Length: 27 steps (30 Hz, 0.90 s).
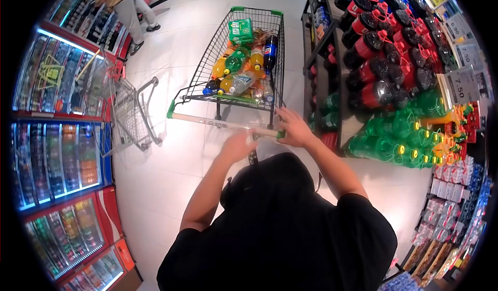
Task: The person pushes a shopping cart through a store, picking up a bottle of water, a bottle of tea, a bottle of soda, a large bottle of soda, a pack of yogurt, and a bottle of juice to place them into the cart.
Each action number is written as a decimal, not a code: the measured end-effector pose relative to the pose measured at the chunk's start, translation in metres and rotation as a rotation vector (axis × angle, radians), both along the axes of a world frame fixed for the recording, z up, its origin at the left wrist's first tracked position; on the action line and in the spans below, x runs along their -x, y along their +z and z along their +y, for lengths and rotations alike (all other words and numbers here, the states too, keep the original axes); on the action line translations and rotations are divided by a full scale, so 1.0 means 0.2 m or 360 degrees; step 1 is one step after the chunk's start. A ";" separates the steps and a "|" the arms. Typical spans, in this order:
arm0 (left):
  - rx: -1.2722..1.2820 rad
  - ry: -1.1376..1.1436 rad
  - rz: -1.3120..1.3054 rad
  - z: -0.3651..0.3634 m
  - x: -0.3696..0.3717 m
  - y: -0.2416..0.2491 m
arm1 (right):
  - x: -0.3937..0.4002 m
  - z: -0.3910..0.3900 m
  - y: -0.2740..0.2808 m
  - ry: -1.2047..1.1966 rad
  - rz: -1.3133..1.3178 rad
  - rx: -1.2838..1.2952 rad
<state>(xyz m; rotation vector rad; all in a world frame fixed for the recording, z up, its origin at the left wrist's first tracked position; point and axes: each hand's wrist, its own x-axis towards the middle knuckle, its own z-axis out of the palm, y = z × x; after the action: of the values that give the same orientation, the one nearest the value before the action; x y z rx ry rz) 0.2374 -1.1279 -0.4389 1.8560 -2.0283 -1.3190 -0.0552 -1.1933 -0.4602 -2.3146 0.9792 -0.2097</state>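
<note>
A wire shopping cart (196,68) with green corner pieces stands in front of me, its pale handle bar (207,121) running across the near side. My left hand (238,146) is at the lower edge of the bar, right of its middle. Its fingers are smeared, so their grip cannot be made out. At the bar's right green end is my right hand (294,128), fingers stretched and apart. Inside the cart lie a green pack (240,30), a dark cola bottle with a blue label (270,52), a green bottle (236,60), a clear bottle (241,83) and several orange drink bottles.
On the left, lit drink coolers (57,158) line the aisle, with a grey cart (129,112) beside them. Farther back stands a person (132,11). Shelves of cola bottles (373,57) and green soda bottles (384,144) flank the right side. Pale floor tiles (176,156) run between.
</note>
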 end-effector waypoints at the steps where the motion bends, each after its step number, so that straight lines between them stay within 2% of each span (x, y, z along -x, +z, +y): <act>1: 0.0019 0.0038 0.0107 -0.09 -0.04 0.03 | -0.01 0.00 0.02 -0.0196 0.0008 0.0064; 2: 0.0043 0.0145 0.0088 -0.19 -0.10 0.08 | -0.01 0.00 0.00 -0.0409 -0.0027 0.0070; 3: 0.0031 0.0119 0.0091 -0.26 -0.16 0.07 | 0.00 -0.01 -0.02 -0.0435 -0.0021 0.0060; 5: 0.0404 0.0240 -0.0045 -0.43 -0.30 0.05 | 0.00 -0.03 -0.05 -0.0884 -0.0153 -0.0243; 6: 0.0376 0.0257 -0.0086 -0.41 -0.28 0.00 | 0.06 0.00 -0.11 -0.0953 -0.0188 -0.0203; 8: 0.0456 0.0384 -0.0259 -0.59 -0.44 -0.03 | -0.02 -0.12 -0.15 -0.0963 -0.0172 -0.0053; 9: 0.0468 0.0358 -0.0264 -0.70 -0.52 -0.10 | -0.05 -0.19 -0.17 -0.0934 -0.0139 0.0065; 11: 0.0789 0.0166 -0.0664 -0.82 -0.66 -0.31 | -0.15 -0.34 -0.14 -0.0925 -0.0106 0.0105; 13: 0.0855 0.0178 -0.0672 -0.83 -0.62 -0.41 | -0.10 -0.43 -0.38 -0.0789 0.0047 0.0231; 15: 0.0669 0.0179 -0.0854 -0.97 -0.59 -0.41 | -0.09 -0.50 -0.45 -0.0839 0.0043 0.0286; 18: 0.0724 0.0263 -0.0794 -1.21 -0.59 -0.45 | -0.09 -0.70 -0.45 -0.0826 -0.0020 0.0373; 21: 0.0504 0.0153 -0.0858 -1.37 -0.60 -0.45 | -0.06 -0.85 -0.52 -0.0790 -0.0041 0.0434; 23: 0.0575 0.0160 -0.0746 -1.52 -0.61 -0.47 | -0.06 -0.97 -0.54 -0.0783 0.0014 0.0392; 26: -0.0183 -0.0033 -0.0883 -1.79 -0.60 -0.44 | -0.05 -1.14 -0.55 -0.0832 -0.0049 0.0448; 27: -0.0178 -0.0045 -0.0879 -1.87 -0.60 -0.45 | -0.04 -1.19 -0.58 -0.0835 -0.0045 0.0424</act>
<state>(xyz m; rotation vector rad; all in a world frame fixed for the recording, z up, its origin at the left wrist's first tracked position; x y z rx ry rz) 0.3574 -1.5011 -0.5289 2.4684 -2.2565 -1.0178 -0.0469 -1.4310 -0.5770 -2.2256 1.6131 -0.6145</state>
